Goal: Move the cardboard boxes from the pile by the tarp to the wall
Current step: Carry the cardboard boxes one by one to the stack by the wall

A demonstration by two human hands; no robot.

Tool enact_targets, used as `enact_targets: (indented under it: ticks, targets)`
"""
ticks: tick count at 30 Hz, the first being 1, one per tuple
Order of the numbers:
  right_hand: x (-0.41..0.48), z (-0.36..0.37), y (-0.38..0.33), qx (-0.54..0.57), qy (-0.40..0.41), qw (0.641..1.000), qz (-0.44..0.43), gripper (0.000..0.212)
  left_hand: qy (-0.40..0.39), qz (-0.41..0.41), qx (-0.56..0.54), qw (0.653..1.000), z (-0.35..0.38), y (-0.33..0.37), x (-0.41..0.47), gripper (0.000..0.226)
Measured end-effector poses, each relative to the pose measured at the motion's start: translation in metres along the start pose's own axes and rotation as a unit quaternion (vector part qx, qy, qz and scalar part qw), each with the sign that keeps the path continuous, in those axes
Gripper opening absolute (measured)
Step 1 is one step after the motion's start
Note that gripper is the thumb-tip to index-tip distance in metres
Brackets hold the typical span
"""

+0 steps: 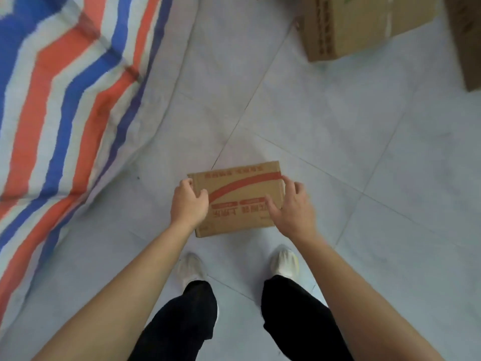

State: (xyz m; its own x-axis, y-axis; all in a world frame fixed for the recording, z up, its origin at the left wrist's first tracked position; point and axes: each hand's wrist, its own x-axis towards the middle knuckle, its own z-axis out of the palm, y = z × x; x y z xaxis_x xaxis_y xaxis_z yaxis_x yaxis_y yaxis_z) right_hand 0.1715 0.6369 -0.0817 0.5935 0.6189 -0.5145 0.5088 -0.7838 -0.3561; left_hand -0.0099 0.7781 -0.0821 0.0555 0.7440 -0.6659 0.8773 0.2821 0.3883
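Two bare hands frame a small cardboard box (238, 198) in my head view, over pale floor tiles (338, 142). From where I watch, the left hand (189, 201) curls its fingers over the box's left edge, thumb on the top face, gripping that side. The right hand (292, 207) lies spread across the right side of the top, its index finger reaching to the far right corner and the thumb pressing flat near the red print; the fingers are loose rather than clenched, and I cannot tell whether it is truly gripping or only resting there. I cannot tell either whether the box sits on the floor or is lifted just off it.

The box carries a curved red stripe and red lettering, blurred beyond reading. It lies in front of two white shoes (283, 261), with black trouser legs (187, 324) below them in the frame. A striped tarp (67, 100) in red, blue and white covers the left side, near the box but apart from it. A larger cardboard box (364, 24) stands at the top right, well apart, with the edge of another carton (466, 43) just beside it at the frame's right border.
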Motion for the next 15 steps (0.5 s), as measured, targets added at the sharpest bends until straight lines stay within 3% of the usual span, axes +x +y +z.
enact_targets:
  ticks: [5, 9, 11, 15]
  targets:
    - [0.049, 0.084, 0.027, 0.015, -0.019, 0.995, 0.095, 0.102, 0.017, -0.076, -0.012, 0.997, 0.057, -0.054, 0.055, 0.076]
    - [0.069, 0.114, 0.038, 0.074, -0.049, 0.983, 0.158, 0.110, -0.042, -0.158, -0.078, 0.983, 0.081, -0.078, 0.074, 0.090]
    - [0.067, 0.118, 0.038, 0.119, -0.057, 0.977, 0.170, 0.112, -0.059, -0.176, -0.112, 0.976, 0.083, -0.081, 0.071, 0.087]
    - [0.037, 0.094, 0.014, 0.146, -0.027, 0.973, 0.177, 0.117, 0.009, -0.129, -0.113, 0.985, 0.058, -0.067, 0.047, 0.071]
